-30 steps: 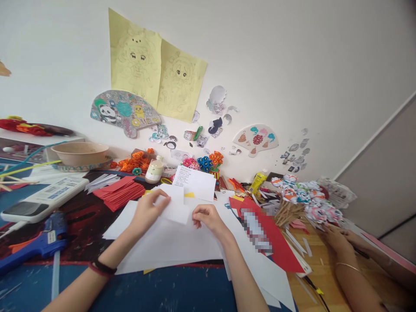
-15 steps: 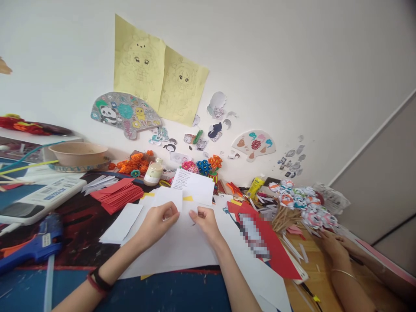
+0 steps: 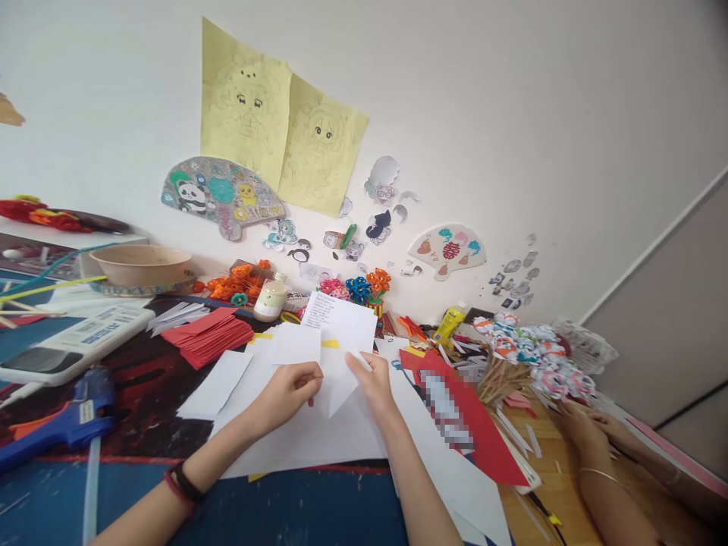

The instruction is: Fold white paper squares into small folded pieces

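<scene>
A folded white sheet of paper (image 3: 337, 385) is pinched in my right hand (image 3: 375, 385), its lower corner pointing down. My left hand (image 3: 293, 394) is closed, with curled fingertips at the sheet's left edge; what they hold is hidden. Beneath both hands lies a large white sheet (image 3: 307, 447). Just beyond my left hand is a small stack of white paper (image 3: 296, 345). Behind it a white card with handwriting (image 3: 346, 322) leans up. To the left are more white slips (image 3: 216, 385) and a stack of red paper (image 3: 210, 337).
A blue glue gun (image 3: 85, 417) and a white power strip (image 3: 80, 345) lie at left. A bottle (image 3: 270, 297), paper flowers (image 3: 358, 290) and a yellow glue bottle (image 3: 450, 324) stand along the wall. At right, another person's hands (image 3: 585, 432) work near red paper (image 3: 489, 440).
My right hand has risen slightly and now shows a folded white sheet between the hands. My left hand has shifted a little right and down, its fingers more curled.
</scene>
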`<state>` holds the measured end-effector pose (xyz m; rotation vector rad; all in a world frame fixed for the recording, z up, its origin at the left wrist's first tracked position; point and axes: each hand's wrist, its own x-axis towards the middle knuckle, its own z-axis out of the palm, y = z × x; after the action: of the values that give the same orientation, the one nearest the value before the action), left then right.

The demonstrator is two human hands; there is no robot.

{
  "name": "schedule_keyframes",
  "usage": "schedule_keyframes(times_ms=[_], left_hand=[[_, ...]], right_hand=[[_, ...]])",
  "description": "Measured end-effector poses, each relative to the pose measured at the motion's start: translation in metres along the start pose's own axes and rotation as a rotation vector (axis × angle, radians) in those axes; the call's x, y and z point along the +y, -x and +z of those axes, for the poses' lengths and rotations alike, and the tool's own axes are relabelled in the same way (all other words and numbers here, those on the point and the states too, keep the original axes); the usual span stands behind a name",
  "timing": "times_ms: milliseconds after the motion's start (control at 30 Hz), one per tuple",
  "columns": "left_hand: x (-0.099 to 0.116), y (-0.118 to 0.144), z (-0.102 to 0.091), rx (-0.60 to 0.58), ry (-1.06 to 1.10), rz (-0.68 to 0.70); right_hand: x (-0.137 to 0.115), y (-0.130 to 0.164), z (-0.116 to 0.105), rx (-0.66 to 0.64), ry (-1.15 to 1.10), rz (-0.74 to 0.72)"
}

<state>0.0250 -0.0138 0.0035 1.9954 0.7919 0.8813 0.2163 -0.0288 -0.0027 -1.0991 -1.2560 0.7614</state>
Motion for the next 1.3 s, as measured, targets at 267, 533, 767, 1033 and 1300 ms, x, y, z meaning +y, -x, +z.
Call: schedule_keyframes(times_ms=[267,533,767,1033,1300], left_hand=[[0.001,0.000,-0.004,0.191,-0.187,-0.028],[-0.009,-0.001,0.004,0.161,-0.046,-0.038],[-0.007,-0.002,0.003,0.016,0.359,-0.085],[-0.006,0.002,0.012,0.246,-0.127,0.058],[-0.006,0.004,0.008,0.246,-0.291,0.001]], right_hand=[[-0.001,-0.008,-0.019,0.161,-0.012,0.054],[-0.003,0.004,0.011,-0.185,-0.196,0.163],[-0.011,0.012,0.015,-0.465,-0.340,0.164],[-0.001,0.008,0.016,-0.308,-0.208,0.086],[-0.003,0.008,0.016,-0.277,-0.165,0.145]])
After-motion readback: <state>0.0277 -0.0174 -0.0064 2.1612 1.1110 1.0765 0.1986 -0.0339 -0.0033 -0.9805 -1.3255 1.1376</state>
